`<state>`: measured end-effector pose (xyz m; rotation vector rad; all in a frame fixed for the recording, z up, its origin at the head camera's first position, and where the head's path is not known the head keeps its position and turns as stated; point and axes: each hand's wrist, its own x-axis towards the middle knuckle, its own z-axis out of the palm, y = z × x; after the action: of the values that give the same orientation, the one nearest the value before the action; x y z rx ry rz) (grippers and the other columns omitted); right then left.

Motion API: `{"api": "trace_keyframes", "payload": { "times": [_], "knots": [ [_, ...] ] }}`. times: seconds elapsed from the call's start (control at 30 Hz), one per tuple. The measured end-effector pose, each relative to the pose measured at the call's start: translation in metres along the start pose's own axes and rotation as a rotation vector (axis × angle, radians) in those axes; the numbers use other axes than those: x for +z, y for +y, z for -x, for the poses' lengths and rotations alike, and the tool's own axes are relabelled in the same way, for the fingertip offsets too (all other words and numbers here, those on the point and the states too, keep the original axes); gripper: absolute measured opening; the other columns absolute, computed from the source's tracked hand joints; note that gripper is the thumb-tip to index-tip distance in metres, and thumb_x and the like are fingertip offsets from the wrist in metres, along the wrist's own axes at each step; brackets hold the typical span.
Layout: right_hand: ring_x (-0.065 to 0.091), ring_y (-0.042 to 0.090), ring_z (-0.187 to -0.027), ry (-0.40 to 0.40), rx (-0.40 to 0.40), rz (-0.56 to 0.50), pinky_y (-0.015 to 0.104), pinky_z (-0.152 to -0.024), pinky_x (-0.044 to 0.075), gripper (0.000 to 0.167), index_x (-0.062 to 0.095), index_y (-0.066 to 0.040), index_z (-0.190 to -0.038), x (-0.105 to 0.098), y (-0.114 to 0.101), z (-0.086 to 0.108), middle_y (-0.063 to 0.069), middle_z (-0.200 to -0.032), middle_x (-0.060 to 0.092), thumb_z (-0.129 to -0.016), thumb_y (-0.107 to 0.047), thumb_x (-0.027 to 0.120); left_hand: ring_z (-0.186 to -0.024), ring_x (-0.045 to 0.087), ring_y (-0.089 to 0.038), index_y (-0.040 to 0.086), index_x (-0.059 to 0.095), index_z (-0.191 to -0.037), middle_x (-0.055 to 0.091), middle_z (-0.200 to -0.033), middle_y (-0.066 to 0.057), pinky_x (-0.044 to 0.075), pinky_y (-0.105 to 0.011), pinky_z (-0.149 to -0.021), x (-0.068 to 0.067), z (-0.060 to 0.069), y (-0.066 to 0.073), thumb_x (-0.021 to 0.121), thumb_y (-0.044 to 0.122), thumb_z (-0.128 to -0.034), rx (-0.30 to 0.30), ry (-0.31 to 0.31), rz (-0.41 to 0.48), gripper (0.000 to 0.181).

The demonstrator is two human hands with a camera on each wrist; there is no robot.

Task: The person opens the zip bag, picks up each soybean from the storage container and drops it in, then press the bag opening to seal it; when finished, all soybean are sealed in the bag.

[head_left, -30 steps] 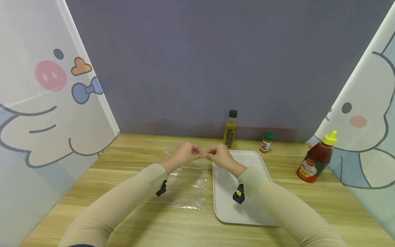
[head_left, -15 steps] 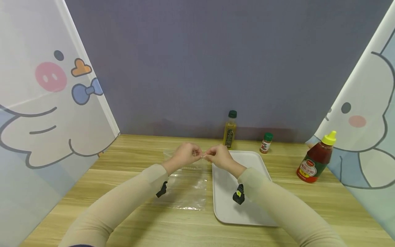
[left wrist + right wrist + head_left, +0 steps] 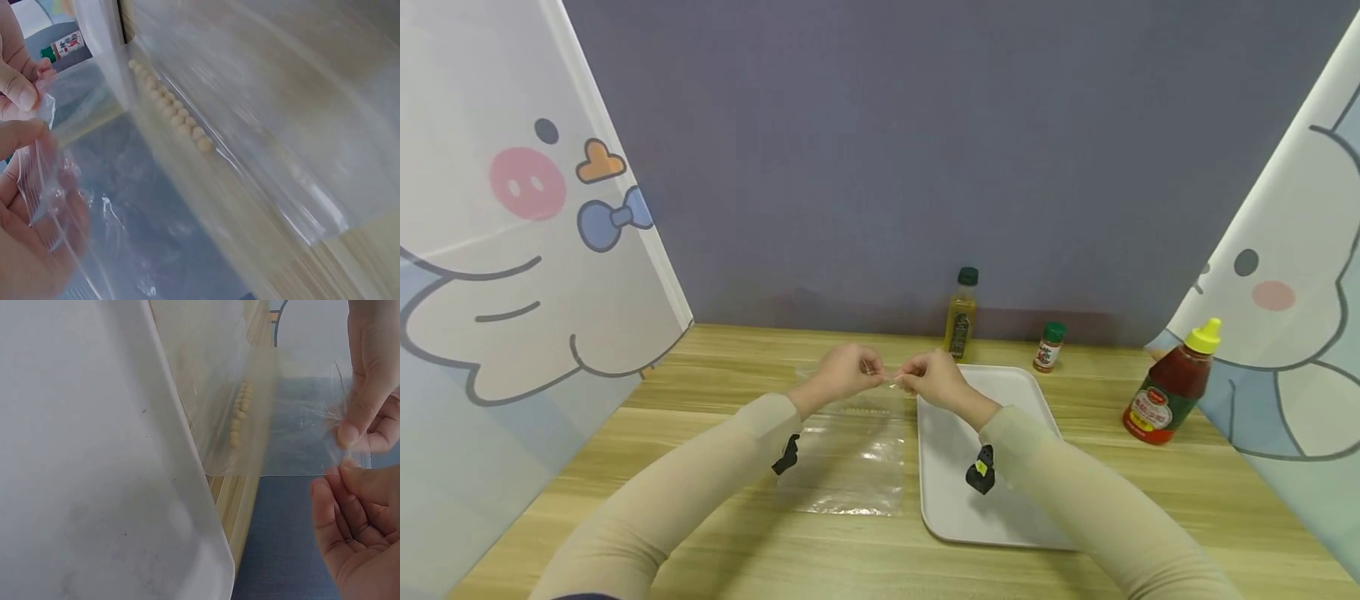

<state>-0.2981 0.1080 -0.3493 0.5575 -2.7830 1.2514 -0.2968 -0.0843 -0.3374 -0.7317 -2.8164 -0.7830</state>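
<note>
A clear zip bag (image 3: 850,467) lies on the wooden table, its top edge lifted by both hands. Several small round beige beans (image 3: 178,115) sit in a row inside it, in a fold where the lifted part meets the flat part. My left hand (image 3: 844,372) pinches the zip edge between thumb and fingers; in the left wrist view its other fingers lie behind the film. Close to its right, my right hand (image 3: 936,377) pinches the same edge at the bag's right corner, thumb against forefinger. Film glare hides whether the zip there is sealed.
A white tray (image 3: 943,492) stands right of the bag, under the right forearm. Behind it are a green-capped oil bottle (image 3: 960,323) and a small green-capped seasoning jar (image 3: 1048,348). A red sauce bottle (image 3: 1168,396) with yellow nozzle stands far right. A grey panel (image 3: 880,167) closes the back.
My left hand has slid slightly left along the bag's edge, so a small gap now parts it from my right hand. The right hand stays nearly in place.
</note>
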Motion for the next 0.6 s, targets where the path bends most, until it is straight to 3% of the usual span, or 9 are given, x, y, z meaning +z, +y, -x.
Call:
{"api": "trace_keyframes", "payload": {
  "times": [0.37, 0.6],
  "knots": [
    [0.062, 0.011, -0.058, -0.015, 0.014, -0.019, 0.02, -0.052, 0.049, 0.01, 0.077, -0.006, -0.083, 0.0, 0.002, -0.002, 0.003, -0.068, 0.071, -0.086, -0.015, 0.073, -0.066, 0.057, -0.006, 0.017, 0.07, -0.08, 0.068, -0.075, 0.005, 0.049, -0.022, -0.063, -0.007, 0.005, -0.014, 0.074, 0.018, -0.0844, 0.023, 0.011, -0.006, 0.006],
    [0.063, 0.009, -0.059, -0.028, 0.033, -0.044, 0.023, -0.055, 0.054, 0.011, 0.076, -0.004, -0.085, -0.003, 0.001, -0.002, 0.005, -0.07, 0.072, -0.086, -0.014, 0.073, -0.071, 0.06, -0.007, 0.017, 0.071, -0.083, 0.07, -0.08, 0.005, 0.053, -0.025, -0.069, -0.013, 0.01, -0.021, 0.074, 0.019, -0.0844, -0.01, 0.009, -0.001, 0.004]
  ]
}}
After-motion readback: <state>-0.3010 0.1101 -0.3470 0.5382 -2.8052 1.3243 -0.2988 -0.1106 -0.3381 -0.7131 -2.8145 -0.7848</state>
